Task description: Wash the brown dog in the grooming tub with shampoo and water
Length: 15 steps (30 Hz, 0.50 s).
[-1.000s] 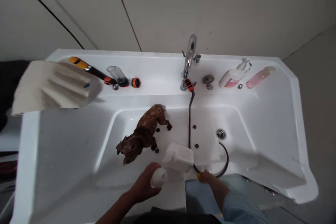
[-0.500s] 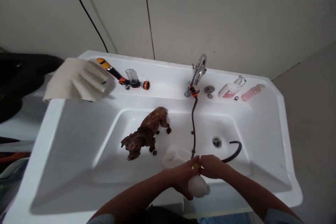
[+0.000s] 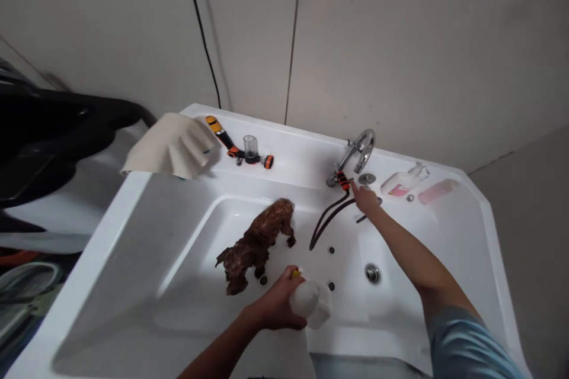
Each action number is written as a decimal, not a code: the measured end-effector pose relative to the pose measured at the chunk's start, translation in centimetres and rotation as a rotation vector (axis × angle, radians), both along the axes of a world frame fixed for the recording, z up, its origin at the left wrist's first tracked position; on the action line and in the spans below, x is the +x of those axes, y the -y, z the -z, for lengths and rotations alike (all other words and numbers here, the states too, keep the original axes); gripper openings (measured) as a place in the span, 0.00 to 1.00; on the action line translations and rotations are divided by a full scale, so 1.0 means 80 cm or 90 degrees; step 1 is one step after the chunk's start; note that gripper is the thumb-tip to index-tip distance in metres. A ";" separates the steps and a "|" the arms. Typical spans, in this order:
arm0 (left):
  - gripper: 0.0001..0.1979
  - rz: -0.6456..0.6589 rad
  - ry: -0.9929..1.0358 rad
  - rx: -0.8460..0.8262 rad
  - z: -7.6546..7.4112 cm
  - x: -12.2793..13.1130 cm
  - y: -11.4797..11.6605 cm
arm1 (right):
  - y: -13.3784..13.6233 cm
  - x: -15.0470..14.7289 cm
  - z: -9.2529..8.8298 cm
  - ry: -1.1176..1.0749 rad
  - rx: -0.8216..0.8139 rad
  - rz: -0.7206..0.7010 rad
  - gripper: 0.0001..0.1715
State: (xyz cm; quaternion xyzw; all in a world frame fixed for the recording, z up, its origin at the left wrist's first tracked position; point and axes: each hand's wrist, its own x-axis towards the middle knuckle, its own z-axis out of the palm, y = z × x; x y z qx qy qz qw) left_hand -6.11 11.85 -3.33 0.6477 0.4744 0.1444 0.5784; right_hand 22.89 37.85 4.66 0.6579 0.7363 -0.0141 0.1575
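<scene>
A small, wet brown dog stands in the white tub, its head toward the lower left. My left hand, to the right of the dog's head, is closed around a white rounded bottle with a yellow part at its top. A whitish translucent shape shows beside the bottle; I cannot tell if it belongs to it. My right hand reaches to the chrome faucet, closed on the dark hose, one finger at the orange-and-black connector. The hose loops down into the tub.
On the back ledge lie an orange-and-black spray nozzle with a clear cup, a white pump bottle and a pink bottle. A beige cloth drapes over the left corner. The drain sits right of centre.
My hands have parted. The right one has gone up to the faucet with the hose, which is now looped. My left hand keeps the bottle, lower left of there. The dog's head has turned downward.
</scene>
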 end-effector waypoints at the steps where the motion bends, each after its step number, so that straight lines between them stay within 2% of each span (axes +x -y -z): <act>1: 0.39 -0.009 -0.005 -0.009 0.001 -0.004 0.001 | -0.022 0.006 -0.004 0.020 0.008 0.010 0.41; 3: 0.40 -0.021 -0.015 -0.021 0.003 -0.012 0.004 | -0.046 0.020 -0.003 0.046 -0.002 0.034 0.45; 6: 0.40 -0.042 -0.029 -0.015 0.000 -0.021 0.005 | -0.032 0.038 0.011 0.064 -0.020 0.098 0.44; 8: 0.41 -0.040 -0.037 0.002 -0.007 -0.019 0.000 | 0.006 0.040 0.020 0.068 -0.040 0.114 0.36; 9: 0.41 -0.029 -0.036 0.018 -0.012 -0.014 -0.004 | 0.032 0.036 0.023 0.061 -0.057 0.088 0.30; 12: 0.43 0.052 -0.020 0.118 -0.034 0.017 -0.024 | 0.121 0.009 0.024 0.026 -0.100 -0.092 0.17; 15: 0.46 0.159 -0.006 0.241 -0.054 0.059 -0.039 | 0.202 -0.017 0.017 -0.030 -0.043 -0.225 0.13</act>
